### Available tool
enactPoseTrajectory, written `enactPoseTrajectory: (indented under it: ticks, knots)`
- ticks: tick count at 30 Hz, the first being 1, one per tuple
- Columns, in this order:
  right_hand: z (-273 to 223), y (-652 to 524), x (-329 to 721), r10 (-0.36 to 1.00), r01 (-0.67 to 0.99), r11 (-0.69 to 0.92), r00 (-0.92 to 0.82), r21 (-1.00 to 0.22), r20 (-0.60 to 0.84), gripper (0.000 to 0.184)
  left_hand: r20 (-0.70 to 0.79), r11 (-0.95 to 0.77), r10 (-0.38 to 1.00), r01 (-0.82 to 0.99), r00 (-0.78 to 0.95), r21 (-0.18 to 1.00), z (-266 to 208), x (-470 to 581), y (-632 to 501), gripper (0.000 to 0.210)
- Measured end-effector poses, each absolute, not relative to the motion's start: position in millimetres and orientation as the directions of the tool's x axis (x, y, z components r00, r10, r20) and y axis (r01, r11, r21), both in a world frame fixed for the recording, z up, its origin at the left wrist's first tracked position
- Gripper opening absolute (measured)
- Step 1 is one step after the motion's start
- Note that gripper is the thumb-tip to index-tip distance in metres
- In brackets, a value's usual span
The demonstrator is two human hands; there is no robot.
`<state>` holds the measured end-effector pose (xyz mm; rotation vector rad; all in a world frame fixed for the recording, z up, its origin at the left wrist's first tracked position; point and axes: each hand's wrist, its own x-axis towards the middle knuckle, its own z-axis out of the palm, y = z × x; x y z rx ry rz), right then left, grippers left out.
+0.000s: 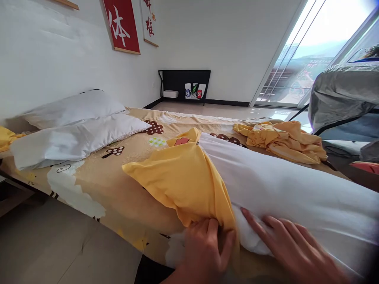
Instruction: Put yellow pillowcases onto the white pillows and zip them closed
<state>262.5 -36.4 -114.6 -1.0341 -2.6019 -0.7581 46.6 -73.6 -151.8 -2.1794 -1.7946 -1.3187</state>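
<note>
A yellow pillowcase (183, 175) covers one end of a long white pillow (284, 181) lying on the bed. My left hand (207, 244) grips the pillowcase's near edge, with its fingers curled into the fabric. Just to the right, my right hand (296, 244) rests on the near side of the bare white pillow, its fingers stretched out and spread. The far corner of the pillowcase stands up in a fold. Most of the pillow is outside the case, and its right end runs out of view.
Two white pillows, one in front (79, 138), lie at the bed's left end. Crumpled yellow cloth (284, 138) lies on the far right of the patterned sheet (118, 181). A grey-covered object (343, 90) stands by the window. A black low table (183, 77) is against the wall.
</note>
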Motion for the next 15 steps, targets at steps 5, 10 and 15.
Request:
enactPoseTrajectory:
  ticks: [5,10,15]
  knots:
    - [-89,-11,257,0.478,0.557,0.771,-0.826,0.309,0.298,0.070,0.624,-0.209,0.775,0.896,-0.093,0.393,-154,60,-71,0.037]
    - [-42,0,238,0.488,0.519,0.779,-0.854,0.353,0.181,0.081,0.716,-0.312,0.686,0.835,-0.131,0.452,-160,55,-60,0.012]
    - [-3,10,199,0.505,0.496,0.820,-0.862,0.285,0.046,0.077,0.735,-0.605,0.659,0.467,-0.162,0.645,-139,51,-62,0.020]
